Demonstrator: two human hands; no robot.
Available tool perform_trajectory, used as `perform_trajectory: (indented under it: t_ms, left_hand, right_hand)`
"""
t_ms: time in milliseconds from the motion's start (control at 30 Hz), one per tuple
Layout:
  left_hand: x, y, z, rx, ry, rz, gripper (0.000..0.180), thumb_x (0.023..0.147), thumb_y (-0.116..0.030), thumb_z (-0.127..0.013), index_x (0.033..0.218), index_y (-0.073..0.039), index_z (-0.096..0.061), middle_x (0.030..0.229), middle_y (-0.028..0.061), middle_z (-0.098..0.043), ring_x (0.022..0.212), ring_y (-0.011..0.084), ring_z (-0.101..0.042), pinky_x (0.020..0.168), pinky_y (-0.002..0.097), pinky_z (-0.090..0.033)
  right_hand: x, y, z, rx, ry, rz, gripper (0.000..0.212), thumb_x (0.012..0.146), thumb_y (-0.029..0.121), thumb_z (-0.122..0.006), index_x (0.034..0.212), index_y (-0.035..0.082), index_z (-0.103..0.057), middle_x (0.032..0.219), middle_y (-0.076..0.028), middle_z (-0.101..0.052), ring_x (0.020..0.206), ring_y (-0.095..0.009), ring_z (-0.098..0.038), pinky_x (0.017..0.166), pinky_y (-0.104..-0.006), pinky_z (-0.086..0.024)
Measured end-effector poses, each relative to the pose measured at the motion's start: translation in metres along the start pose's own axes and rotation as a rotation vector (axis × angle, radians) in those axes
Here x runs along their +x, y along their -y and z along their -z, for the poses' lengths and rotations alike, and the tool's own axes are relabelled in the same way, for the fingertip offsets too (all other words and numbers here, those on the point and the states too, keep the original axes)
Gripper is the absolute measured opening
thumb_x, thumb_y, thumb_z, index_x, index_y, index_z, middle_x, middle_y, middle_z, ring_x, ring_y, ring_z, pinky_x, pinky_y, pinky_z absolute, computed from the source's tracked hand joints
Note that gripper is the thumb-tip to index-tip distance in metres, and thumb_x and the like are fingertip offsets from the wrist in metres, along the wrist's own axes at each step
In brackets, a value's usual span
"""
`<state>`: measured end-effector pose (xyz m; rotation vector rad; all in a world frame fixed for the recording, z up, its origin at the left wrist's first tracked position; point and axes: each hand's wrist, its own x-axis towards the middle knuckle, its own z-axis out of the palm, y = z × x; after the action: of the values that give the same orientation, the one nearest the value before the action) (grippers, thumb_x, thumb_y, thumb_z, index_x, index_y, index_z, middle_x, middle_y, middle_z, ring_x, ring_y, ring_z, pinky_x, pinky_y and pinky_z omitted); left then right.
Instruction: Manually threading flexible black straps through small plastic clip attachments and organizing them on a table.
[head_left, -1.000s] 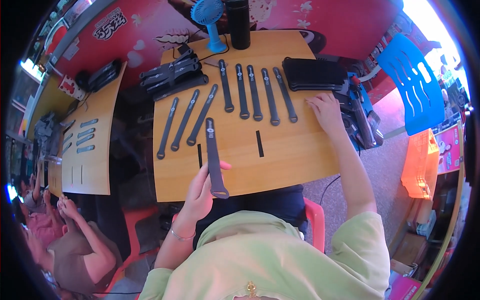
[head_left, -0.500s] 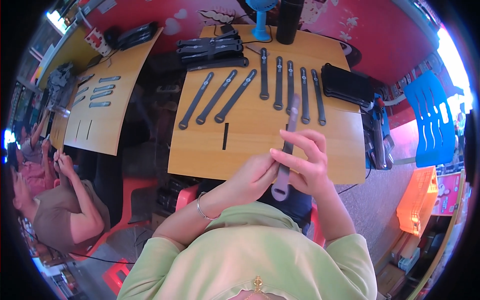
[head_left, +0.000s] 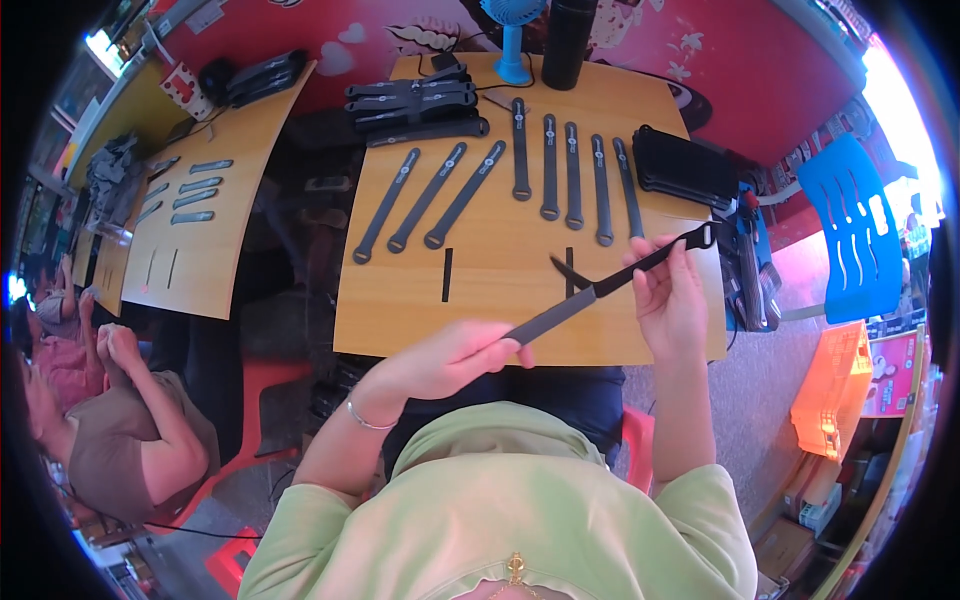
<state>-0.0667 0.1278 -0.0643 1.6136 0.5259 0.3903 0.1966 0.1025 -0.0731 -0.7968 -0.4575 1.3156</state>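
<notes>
Over the table's front edge I stretch a dark strap (head_left: 552, 318) between both hands. My left hand (head_left: 462, 352) pinches its lower, greyer end. My right hand (head_left: 670, 295) grips it close to the slotted tip (head_left: 703, 236), which sticks out past the fingers. A dark pointed piece branches off mid-strap toward the upper left; whether it is part of the same strap I cannot tell. Beyond my hands lie similar flat grey straps: a slanted group (head_left: 425, 197) on the left and an upright row (head_left: 549, 170) to the right.
Bundled straps (head_left: 415, 105) lie at the table's (head_left: 500, 285) back left, near a blue fan (head_left: 513, 40) and a black bottle (head_left: 568, 45). Black pouches (head_left: 685, 168) are stacked on the right. Two dark strips mark the front tabletop. A co-worker (head_left: 140, 420) sits left at another table.
My hands have moved apart, the right one going up and right, the left one left. The strap, previously steep between close hands, now slants across between them with its black side showing.
</notes>
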Motion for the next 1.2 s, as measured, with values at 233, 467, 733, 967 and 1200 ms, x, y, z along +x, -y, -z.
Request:
perform_trajectory:
  t_ms: [233, 467, 733, 967, 1200]
  left_hand:
    - [-0.051, 0.02, 0.025, -0.113, 0.065, 0.075, 0.024, 0.094, -0.015, -0.045, 0.092, 0.002, -0.062, 0.063, -0.0036, -0.041, 0.058, 0.0076, -0.035, 0.054, 0.0231, -0.03]
    - [-0.11, 0.033, 0.054, -0.155, -0.199, 0.203, 0.027, 0.095, -0.015, -0.041, 0.095, 0.004, -0.061, 0.064, -0.0064, -0.037, 0.057, 0.0041, -0.031, 0.053, 0.0201, -0.027]
    - [-0.087, 0.032, 0.044, -0.255, -0.275, 0.027, 0.027, 0.096, -0.014, -0.04, 0.099, 0.005, -0.06, 0.064, -0.0056, -0.038, 0.057, 0.0048, -0.029, 0.052, 0.0212, -0.025]
    - [-0.07, 0.021, 0.035, -0.238, -0.261, -0.049, 0.029, 0.095, -0.016, -0.042, 0.1, 0.006, -0.06, 0.065, -0.0044, -0.04, 0.057, 0.0052, -0.031, 0.052, 0.0208, -0.026]
    - [-0.066, 0.02, 0.015, -0.225, -0.473, -0.093, 0.029, 0.097, -0.017, -0.04, 0.096, 0.006, -0.058, 0.059, -0.0061, -0.037, 0.053, 0.0032, -0.031, 0.05, 0.0205, -0.025]
  right_hand:
    - [0.016, 0.022, 0.025, 0.019, -0.062, 0.203, 0.027, 0.097, 0.025, -0.045, 0.104, 0.0, -0.053, 0.097, -0.015, -0.063, 0.093, -0.024, -0.065, 0.076, -0.0248, -0.057]
    - [0.025, 0.076, 0.045, -0.203, -0.277, 0.631, 0.029, 0.098, 0.022, -0.043, 0.105, -0.004, -0.053, 0.101, -0.016, -0.062, 0.096, -0.022, -0.063, 0.083, -0.0273, -0.055]
    - [0.018, 0.021, 0.114, -1.59, -0.252, 0.61, 0.029, 0.091, 0.003, -0.046, 0.118, 0.001, -0.054, 0.117, -0.016, -0.058, 0.107, -0.028, -0.058, 0.092, -0.0328, -0.046]
    - [0.004, 0.026, 0.124, -1.93, 0.01, 0.685, 0.032, 0.084, -0.005, -0.044, 0.113, 0.0, -0.059, 0.118, -0.017, -0.058, 0.112, -0.032, -0.054, 0.099, -0.0353, -0.039]
    - [-0.036, 0.183, -0.01, 0.456, 0.89, 0.551, 0.004, 0.075, 0.007, -0.063, 0.079, 0.008, -0.062, 0.096, -0.002, -0.059, 0.08, -0.013, -0.056, 0.069, -0.0247, -0.047]
